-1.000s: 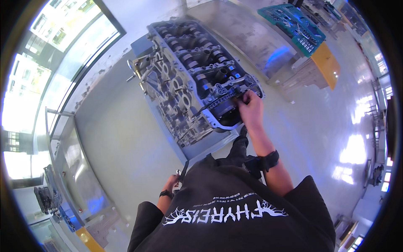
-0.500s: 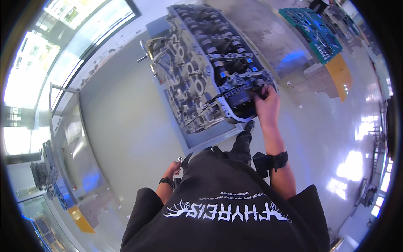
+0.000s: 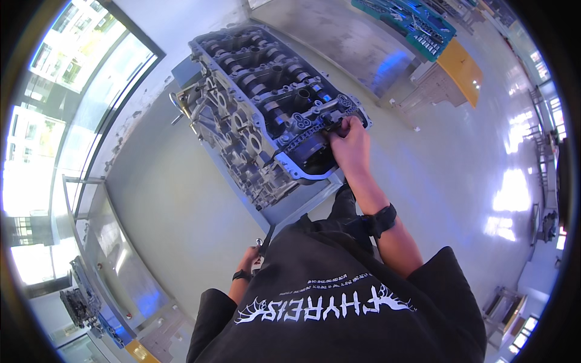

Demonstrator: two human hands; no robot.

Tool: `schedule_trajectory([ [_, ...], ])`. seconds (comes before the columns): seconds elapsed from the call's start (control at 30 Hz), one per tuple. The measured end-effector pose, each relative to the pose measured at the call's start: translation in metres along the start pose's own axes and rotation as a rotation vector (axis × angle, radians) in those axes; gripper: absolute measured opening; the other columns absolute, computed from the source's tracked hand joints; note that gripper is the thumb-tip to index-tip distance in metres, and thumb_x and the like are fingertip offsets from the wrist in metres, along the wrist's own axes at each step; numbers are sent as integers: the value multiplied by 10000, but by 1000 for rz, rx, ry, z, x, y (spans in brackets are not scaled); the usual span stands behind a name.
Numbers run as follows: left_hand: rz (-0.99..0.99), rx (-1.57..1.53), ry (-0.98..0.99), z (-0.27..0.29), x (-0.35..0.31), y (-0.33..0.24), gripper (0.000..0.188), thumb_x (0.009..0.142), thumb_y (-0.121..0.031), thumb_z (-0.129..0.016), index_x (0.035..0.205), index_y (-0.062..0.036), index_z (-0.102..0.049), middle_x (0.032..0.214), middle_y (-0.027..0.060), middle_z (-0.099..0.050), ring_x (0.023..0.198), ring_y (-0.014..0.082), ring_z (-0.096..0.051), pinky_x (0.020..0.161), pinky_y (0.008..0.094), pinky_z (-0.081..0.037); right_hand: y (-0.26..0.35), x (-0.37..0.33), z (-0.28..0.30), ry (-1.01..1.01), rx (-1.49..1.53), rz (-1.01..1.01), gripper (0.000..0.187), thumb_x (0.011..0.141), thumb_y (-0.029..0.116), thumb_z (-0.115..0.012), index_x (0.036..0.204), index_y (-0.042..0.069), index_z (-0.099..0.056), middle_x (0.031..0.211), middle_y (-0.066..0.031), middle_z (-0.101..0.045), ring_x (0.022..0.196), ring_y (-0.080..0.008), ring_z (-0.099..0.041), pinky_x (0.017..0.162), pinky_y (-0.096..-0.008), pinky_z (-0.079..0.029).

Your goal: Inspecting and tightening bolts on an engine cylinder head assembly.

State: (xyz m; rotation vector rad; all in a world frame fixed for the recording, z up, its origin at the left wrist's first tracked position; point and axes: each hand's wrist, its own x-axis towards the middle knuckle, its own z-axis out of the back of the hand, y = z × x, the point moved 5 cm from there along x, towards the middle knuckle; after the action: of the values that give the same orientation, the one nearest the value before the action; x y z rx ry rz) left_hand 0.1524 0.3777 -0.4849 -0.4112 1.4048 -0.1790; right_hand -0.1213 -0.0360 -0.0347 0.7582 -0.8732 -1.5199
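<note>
A large grey engine (image 3: 242,121) with camshafts exposed on top stands in front of me. At its near end a timing chain (image 3: 296,145) runs over a dark sprocket. My right hand (image 3: 351,146) is closed, fingers pinched together at the right end of the chain area; whatever lies between them is hidden. Low beside my shirt, my left hand (image 3: 247,261) is wrapped round a shiny metal tool (image 3: 259,242) with a rounded end. Most of that tool is covered by the fingers, so its exact kind cannot be made out.
The engine rests on a grey stand (image 3: 284,216). Beyond it on the right, a metal-topped bench (image 3: 339,48) carries an open green tool case (image 3: 417,27) with several tools, near a yellow panel (image 3: 460,72). Another metal table (image 3: 118,242) stands at left below windows.
The whole view has shifted, with the engine now further left in it. My right hand has moved slightly up and right along the engine's near end. The left hand keeps its hold.
</note>
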Motion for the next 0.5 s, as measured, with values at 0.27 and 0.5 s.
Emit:
schedule_trajectory([
  [0.27, 30, 154, -87, 8, -28, -41, 465, 953, -452, -416, 856, -21, -561, 619, 62, -517, 489, 174, -522, 460, 346, -464, -3, -1, 5, -15, 3, 23, 213, 682, 81, -663, 799, 23, -495, 718, -161, -596, 671, -342, -572, 655, -371, -456],
  [0.5, -78, 109, -31, 11, -4, 7, 496, 952, -456, -421, 840, 3, -572, 621, 75, -535, 507, 187, -554, 476, 362, -492, 0, 0, 4, -67, 15, 17, 199, 694, 63, -645, 814, 29, -489, 715, -155, -593, 689, -354, -577, 658, -375, -452],
])
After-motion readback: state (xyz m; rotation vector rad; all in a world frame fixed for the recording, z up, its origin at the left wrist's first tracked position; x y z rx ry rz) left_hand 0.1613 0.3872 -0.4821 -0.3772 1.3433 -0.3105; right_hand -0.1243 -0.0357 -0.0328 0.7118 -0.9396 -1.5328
